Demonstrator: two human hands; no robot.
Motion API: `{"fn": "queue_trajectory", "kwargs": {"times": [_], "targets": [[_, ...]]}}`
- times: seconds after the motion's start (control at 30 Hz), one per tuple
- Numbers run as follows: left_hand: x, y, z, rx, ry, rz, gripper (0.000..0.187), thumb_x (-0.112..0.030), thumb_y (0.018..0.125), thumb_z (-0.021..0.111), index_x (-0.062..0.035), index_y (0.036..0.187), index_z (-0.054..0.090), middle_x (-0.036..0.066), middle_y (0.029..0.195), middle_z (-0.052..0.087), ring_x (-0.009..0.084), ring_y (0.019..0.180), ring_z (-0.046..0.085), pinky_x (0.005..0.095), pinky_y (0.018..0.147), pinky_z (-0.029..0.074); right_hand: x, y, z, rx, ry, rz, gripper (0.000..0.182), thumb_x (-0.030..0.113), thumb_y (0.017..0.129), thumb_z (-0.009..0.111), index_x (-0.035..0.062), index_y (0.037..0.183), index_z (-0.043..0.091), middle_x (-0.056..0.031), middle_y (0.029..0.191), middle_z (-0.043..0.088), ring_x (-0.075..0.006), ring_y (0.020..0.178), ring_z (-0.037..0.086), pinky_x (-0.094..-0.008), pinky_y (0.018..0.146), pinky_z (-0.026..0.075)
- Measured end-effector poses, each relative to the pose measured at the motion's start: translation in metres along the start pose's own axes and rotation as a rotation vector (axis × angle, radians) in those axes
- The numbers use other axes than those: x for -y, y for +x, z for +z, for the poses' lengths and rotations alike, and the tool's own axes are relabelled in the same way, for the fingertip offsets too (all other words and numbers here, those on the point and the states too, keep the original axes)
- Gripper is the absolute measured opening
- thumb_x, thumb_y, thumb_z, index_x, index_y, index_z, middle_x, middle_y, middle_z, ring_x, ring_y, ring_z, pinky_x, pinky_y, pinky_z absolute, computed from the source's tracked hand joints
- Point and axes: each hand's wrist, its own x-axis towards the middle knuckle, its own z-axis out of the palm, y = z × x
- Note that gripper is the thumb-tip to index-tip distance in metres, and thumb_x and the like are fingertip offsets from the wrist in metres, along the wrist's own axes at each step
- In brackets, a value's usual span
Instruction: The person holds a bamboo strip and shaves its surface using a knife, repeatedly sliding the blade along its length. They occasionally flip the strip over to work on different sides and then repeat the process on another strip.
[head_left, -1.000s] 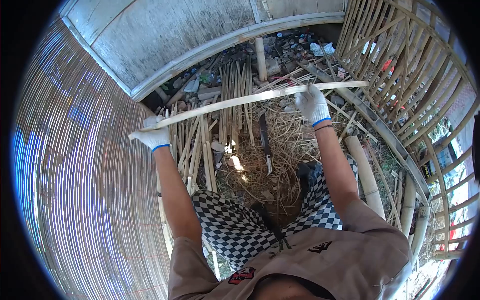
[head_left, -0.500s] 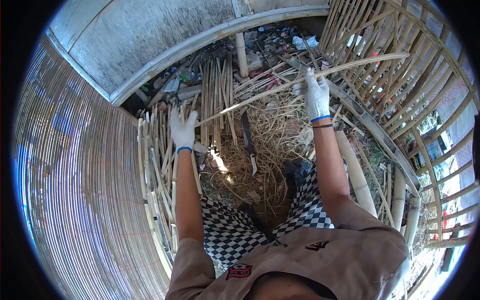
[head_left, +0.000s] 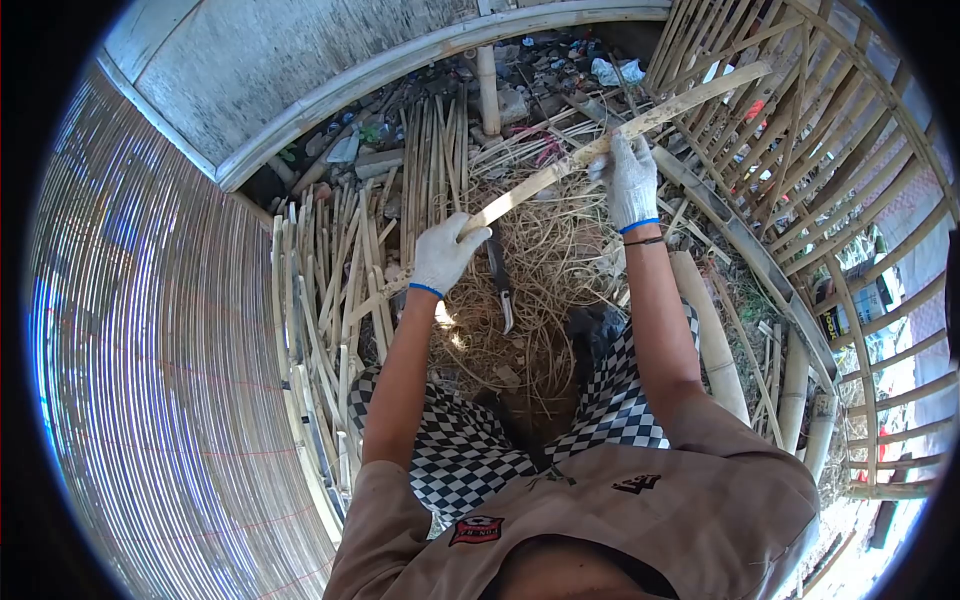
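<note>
A long pale bamboo strip (head_left: 530, 190) runs slantwise across my front, from low on the left to high on the right. My left hand (head_left: 443, 257), in a white knit glove, is closed around its lower part, and a short end sticks out past the wrist. Higher up, my gloved right hand (head_left: 631, 185) grips the strip between thumb and fingers. Below the strip a large knife (head_left: 505, 305) lies on the ground among curly bamboo shavings (head_left: 555, 280), its handle toward me. The strip and my left hand partly cover its blade.
Several split bamboo strips (head_left: 433, 170) lie beyond and left of my left hand. A slatted bamboo blind (head_left: 170, 380) stands at left, a bamboo lattice (head_left: 800, 150) at right. Thick bamboo poles (head_left: 708, 340) lie near my right arm. A pale panel (head_left: 290, 75) borders the far side.
My left hand has moved right along the strip and closed on it, from spread fingers near its end. The strip has shifted down-left and turned, its broad face now showing.
</note>
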Motion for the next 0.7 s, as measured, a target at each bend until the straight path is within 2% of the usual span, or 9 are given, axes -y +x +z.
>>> {"fn": "queue_trajectory", "kwargs": {"times": [0.13, 0.27, 0.3, 0.33, 0.37, 0.47, 0.5, 0.6, 0.7], "targets": [[0.008, -0.001, 0.005, -0.059, -0.042, 0.037, 0.039, -0.038, 0.09, 0.075, -0.0071, 0.114, 0.072, 0.018, 0.096, 0.073, 0.031, 0.088, 0.071, 0.0384, 0.08, 0.053, 0.006, -0.004, -0.001, 0.002, -0.09, 0.009, 0.016, 0.019, 0.104, 0.061, 0.003, 0.105, 0.058, -0.0073, 0.073, 0.065, -0.0172, 0.052, 0.063, -0.0298, 0.045, 0.05], [0.019, 0.001, 0.007, -0.194, 0.044, 0.16, 0.052, -0.047, 0.087, 0.078, -0.0063, 0.12, 0.072, 0.017, 0.109, 0.075, 0.0343, 0.096, 0.073, 0.0405, 0.085, 0.056, 0.009, -0.007, 0.002, -0.044, -0.188, 0.016, 0.017, 0.018, 0.102, 0.065, 0.0023, 0.103, 0.058, -0.0099, 0.075, 0.067, -0.0169, 0.053, 0.065, -0.0291, 0.043, 0.049], [0.018, 0.001, 0.004, -0.223, 0.064, 0.185, 0.052, -0.046, 0.087, 0.078, -0.0058, 0.119, 0.072, 0.017, 0.11, 0.075, 0.0339, 0.097, 0.073, 0.0402, 0.086, 0.056, 0.008, -0.005, -0.001, -0.027, -0.224, 0.053, 0.02, 0.02, 0.101, 0.067, 0.0046, 0.11, 0.058, -0.0084, 0.081, 0.068, -0.0176, 0.057, 0.066, -0.0307, 0.047, 0.053], [0.016, 0.001, 0.002, -0.251, 0.083, 0.21, 0.052, -0.046, 0.086, 0.079, -0.0053, 0.118, 0.073, 0.016, 0.112, 0.075, 0.0334, 0.098, 0.073, 0.0399, 0.087, 0.057, 0.007, -0.004, -0.003, -0.019, -0.213, 0.059, 0.02, 0.02, 0.101, 0.067, 0.0044, 0.11, 0.058, -0.0085, 0.082, 0.068, -0.0179, 0.057, 0.066, -0.0307, 0.048, 0.053], [0.011, 0.003, 0.0, -0.332, 0.07, 0.279, 0.042, -0.041, 0.088, 0.078, -0.0074, 0.113, 0.073, 0.019, 0.094, 0.072, 0.0324, 0.088, 0.072, 0.0405, 0.078, 0.054, 0.005, -0.004, -0.004, -0.011, -0.202, 0.064, 0.02, 0.02, 0.101, 0.067, 0.0042, 0.11, 0.058, -0.0087, 0.083, 0.069, -0.0182, 0.057, 0.066, -0.0308, 0.048, 0.053], [-0.001, 0.001, -0.02, -0.11, 0.143, 0.086, 0.039, -0.041, 0.088, 0.078, -0.005, 0.101, 0.071, 0.019, 0.081, 0.068, 0.0325, 0.078, 0.07, 0.0423, 0.072, 0.051, 0.002, -0.002, -0.005, 0.06, -0.183, 0.085, 0.023, 0.021, 0.103, 0.064, 0.0, 0.107, 0.057, -0.0121, 0.086, 0.07, -0.0185, 0.06, 0.068, -0.0301, 0.05, 0.056], [-0.003, 0.001, -0.025, -0.07, 0.153, 0.075, 0.037, -0.039, 0.088, 0.078, -0.0039, 0.094, 0.068, 0.018, 0.074, 0.063, 0.0317, 0.071, 0.066, 0.043, 0.068, 0.049, 0.004, -0.003, -0.003, 0.089, -0.192, 0.106, 0.023, 0.021, 0.103, 0.064, -0.0006, 0.108, 0.057, -0.0125, 0.086, 0.07, -0.0186, 0.061, 0.069, -0.0303, 0.051, 0.056], [0.003, 0.002, -0.034, -0.015, 0.155, 0.013, 0.039, -0.048, 0.089, 0.073, -0.0099, 0.099, 0.069, 0.018, 0.083, 0.068, 0.0387, 0.08, 0.068, 0.0463, 0.071, 0.051, 0.004, -0.006, 0.0, 0.151, -0.202, 0.149, 0.027, 0.023, 0.104, 0.063, -0.0035, 0.111, 0.057, -0.0157, 0.089, 0.071, -0.0218, 0.069, 0.072, -0.0319, 0.057, 0.059], [0.013, 0.003, -0.036, -0.066, 0.163, 0.041, 0.034, -0.039, 0.09, 0.074, -0.0085, 0.104, 0.069, 0.017, 0.084, 0.068, 0.0358, 0.08, 0.067, 0.0438, 0.072, 0.051, 0.008, -0.01, 0.002, 0.19, -0.228, 0.224, 0.033, 0.028, 0.103, 0.064, -0.0043, 0.111, 0.06, -0.0169, 0.089, 0.071, -0.0232, 0.072, 0.073, -0.034, 0.059, 0.06]]}}
